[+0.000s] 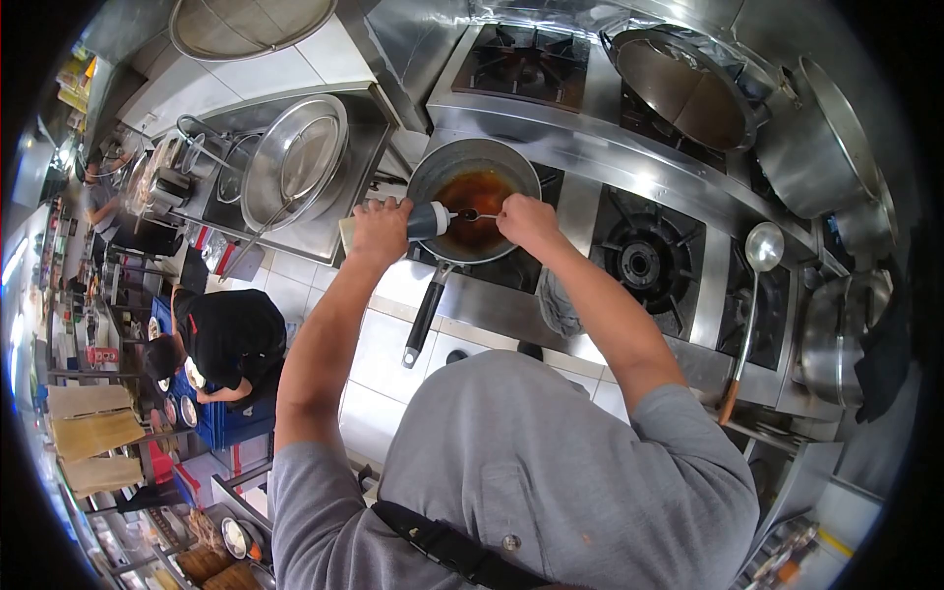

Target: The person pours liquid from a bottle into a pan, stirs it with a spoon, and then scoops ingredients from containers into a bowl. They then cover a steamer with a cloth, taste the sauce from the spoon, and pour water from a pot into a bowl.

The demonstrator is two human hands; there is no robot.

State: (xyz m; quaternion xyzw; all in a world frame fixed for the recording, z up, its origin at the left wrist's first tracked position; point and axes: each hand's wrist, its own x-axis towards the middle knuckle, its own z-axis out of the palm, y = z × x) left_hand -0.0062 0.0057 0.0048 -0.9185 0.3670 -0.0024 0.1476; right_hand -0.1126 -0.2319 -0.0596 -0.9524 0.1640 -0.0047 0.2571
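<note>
1. Held a dark bottle (424, 222) sideways over the pan (457, 155), aimed nozzle-first at a small spoon (470, 215).
2. Curled the left hand (382, 234) over the bottle from above; pinched the spoon's thin handle in the fingers of the right hand (528, 224).
3. Brought spoon and nozzle together above the reddish-brown liquid (487, 192), probably so as to catch any drips in the pan.
4. Set the pan on the stove with its black handle (425, 320) toward the body, perhaps for easy reach.
5. Left an uncovered burner (639, 259) just beside the pan, and a ladle (764, 246) farther right.
6. Placed a wide steel bowl (258, 187) to the left; farther off, included a co-worker in black (236, 339), bent forward.
7. Could not make out the spoon's contents, the bottle's label, the left thumb, or any flame beneath the pan. Lost the outer shelves to a dark, curved border.
</note>
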